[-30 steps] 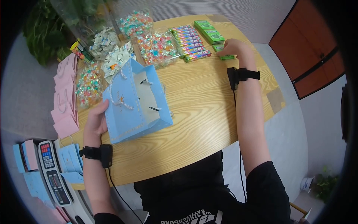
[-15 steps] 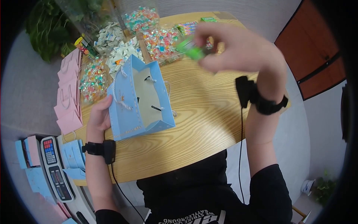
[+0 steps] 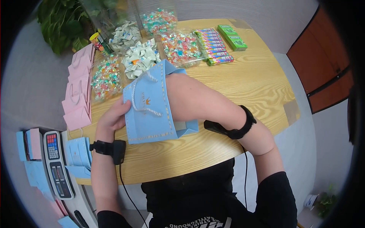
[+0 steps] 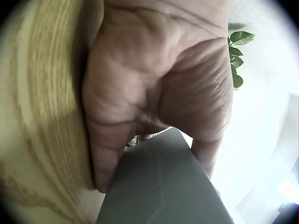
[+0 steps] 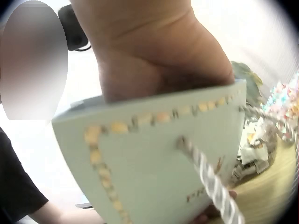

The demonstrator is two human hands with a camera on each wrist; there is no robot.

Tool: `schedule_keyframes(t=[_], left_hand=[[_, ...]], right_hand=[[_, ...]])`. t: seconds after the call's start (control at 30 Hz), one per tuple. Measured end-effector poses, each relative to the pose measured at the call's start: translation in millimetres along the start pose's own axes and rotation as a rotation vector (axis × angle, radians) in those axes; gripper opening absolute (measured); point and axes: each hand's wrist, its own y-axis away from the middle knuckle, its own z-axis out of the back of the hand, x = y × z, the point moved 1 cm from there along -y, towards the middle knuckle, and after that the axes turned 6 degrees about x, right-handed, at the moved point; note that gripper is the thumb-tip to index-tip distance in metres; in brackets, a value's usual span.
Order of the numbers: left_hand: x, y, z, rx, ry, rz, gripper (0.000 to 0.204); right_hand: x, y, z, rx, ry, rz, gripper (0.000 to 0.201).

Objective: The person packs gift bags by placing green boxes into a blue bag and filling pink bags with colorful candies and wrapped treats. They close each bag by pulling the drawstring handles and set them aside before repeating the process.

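Observation:
A light blue paper gift bag (image 3: 148,121) with white rope handles and a gold crown print leans on the wooden table, its mouth turned to the right. My left hand (image 3: 115,114) grips its lower left side. In the left wrist view, the thumb and fingers (image 4: 110,154) lie on either side of the bag's edge. My right hand (image 3: 182,95) reaches into the bag's mouth past the wrist-side rim. Its fingers are hidden inside, so I cannot tell whether they hold anything. In the right wrist view, the palm's heel (image 5: 163,74) shows above the rim.
Behind the bag lie clear packs of wrapped candies (image 3: 182,47), white sachets (image 3: 140,59), a row of colourful candy sticks (image 3: 216,49) and green boxes (image 3: 234,40). Pink bags (image 3: 78,91) line the left edge. A scale (image 3: 59,163) and more blue bags (image 3: 78,154) sit lower left.
My right hand took a green box from the far right, carried it left over the table and went into the blue bag. My left hand stays on the bag.

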Motion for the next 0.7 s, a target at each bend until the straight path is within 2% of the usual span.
schedule_keyframes(t=[0.07,0.1,0.17,0.27,0.5,0.57,0.7], left_hand=[[-1,1,-3,0.026,-0.056,0.015,0.090],[-2,1,-4,0.024,-0.052,0.014,0.090],[-4,-1,-8,0.039,-0.085,0.022,0.097],[-6,-3,-12,0.024,-0.109,0.033,0.102],[-6,-5,-16,0.009,-0.153,0.017,0.107],[-8,-5,-20,-0.014,-0.158,0.018,0.109],[-9,-6,-21,-0.029,-0.138,0.020,0.110]], right_hand=[[-11,-7,-10,-0.195,-0.175,0.137,0.023],[-14,-5,-15,-0.191,-0.176,0.138,0.023],[-15,2,-20,-0.113,-0.769,0.163,0.021],[-14,6,-26,-0.022,-0.829,0.170,0.022],[-28,8,-37,0.044,-0.958,0.177,0.026],[-32,5,-48,0.097,-1.771,-0.092,0.027],[-39,1,-50,0.125,-1.703,-0.014,0.029]])
